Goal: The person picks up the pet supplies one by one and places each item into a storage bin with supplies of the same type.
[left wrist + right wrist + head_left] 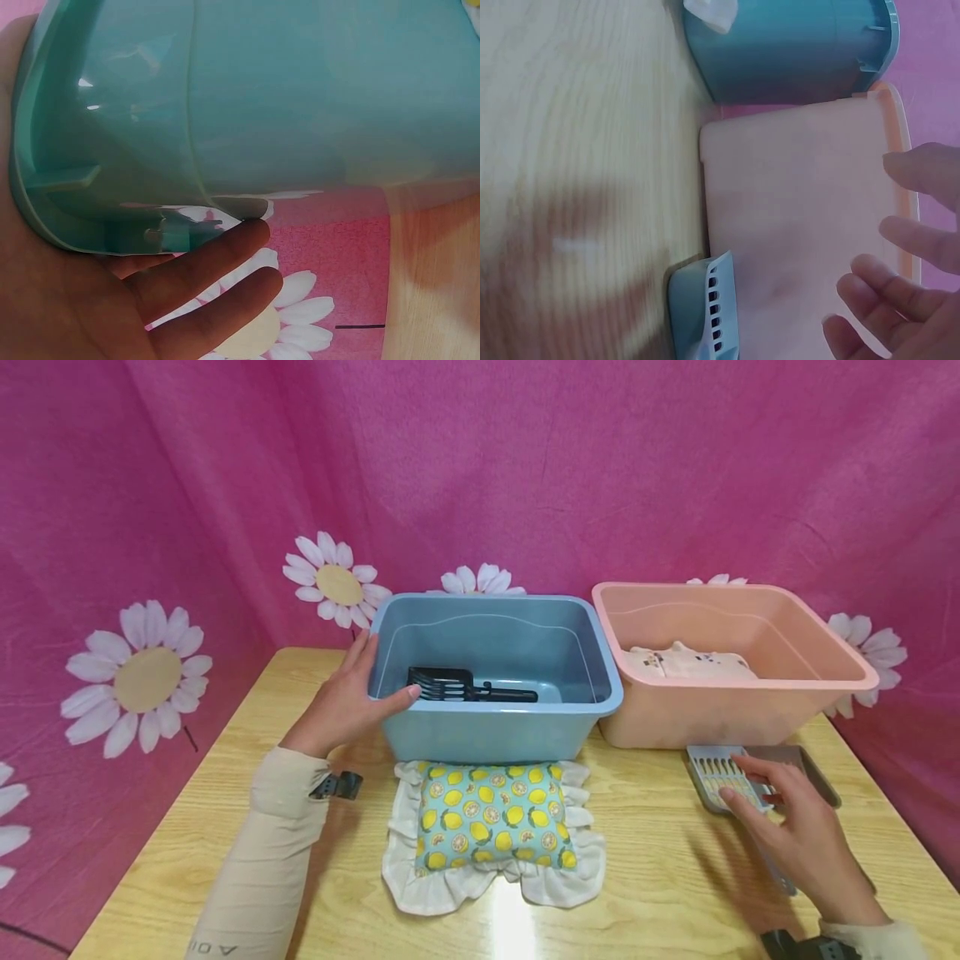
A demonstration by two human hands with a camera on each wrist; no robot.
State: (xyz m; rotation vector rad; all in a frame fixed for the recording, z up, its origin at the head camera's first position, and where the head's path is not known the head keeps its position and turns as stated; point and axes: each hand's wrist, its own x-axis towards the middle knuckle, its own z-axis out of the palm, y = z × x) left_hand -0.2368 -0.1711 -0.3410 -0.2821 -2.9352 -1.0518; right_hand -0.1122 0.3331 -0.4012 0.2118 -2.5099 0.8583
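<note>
My left hand point(341, 702) holds the front left corner of a blue plastic tub point(480, 735), thumb over the front rim and fingers along the outer left side. In the left wrist view, that tub's rim point(22, 150) lies against the palm. Inside the tub lies a black slotted scoop point(442, 685) with a handle. My right hand point(798, 827) hovers with loosely spread fingers over a pale grey-blue slotted scoop point(720, 768), which lies on a darker grey tray point(813, 777). Nothing is in the right fingers point(870, 296).
A pink plastic tub point(690, 722) stands right of the blue one, with a pale printed cloth item point(686, 662) inside. A lemon-print cushion point(487, 818) with white ruffles lies in front of the blue tub on the wooden table point(637, 827). Pink flowered fabric point(480, 468) hangs behind.
</note>
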